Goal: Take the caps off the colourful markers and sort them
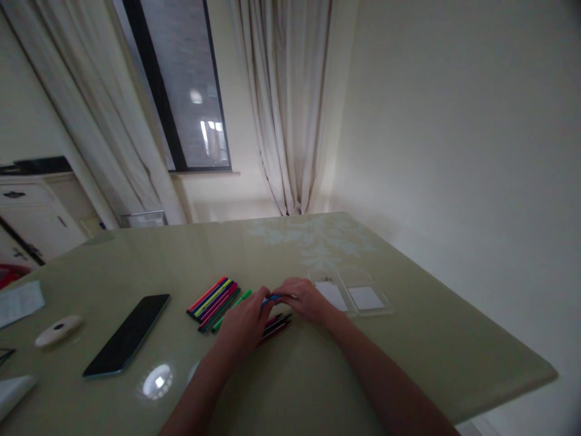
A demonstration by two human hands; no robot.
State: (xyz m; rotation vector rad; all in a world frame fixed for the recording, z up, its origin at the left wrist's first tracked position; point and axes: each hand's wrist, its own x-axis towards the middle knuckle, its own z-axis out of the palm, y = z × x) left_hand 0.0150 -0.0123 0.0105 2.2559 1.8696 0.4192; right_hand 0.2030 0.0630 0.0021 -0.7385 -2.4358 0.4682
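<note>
My left hand (244, 323) and my right hand (306, 300) meet over the pale green table (408, 339), both with fingers pinched on a blue marker pen (271, 298) held between them. Under the hands lie two or three dark and red pens (278, 324). A row of several coloured pens (213, 300) lies just left of my left hand, a green pen (232, 308) at its right edge. To the right of my right hand sits an open clear plastic case (356, 295).
A black phone (128, 333) lies face up to the left. Farther left lie a white oval object (58, 330) and a folded paper (20, 301). A white cabinet (31, 218), a window and curtains stand behind the table. The wall is close on the right.
</note>
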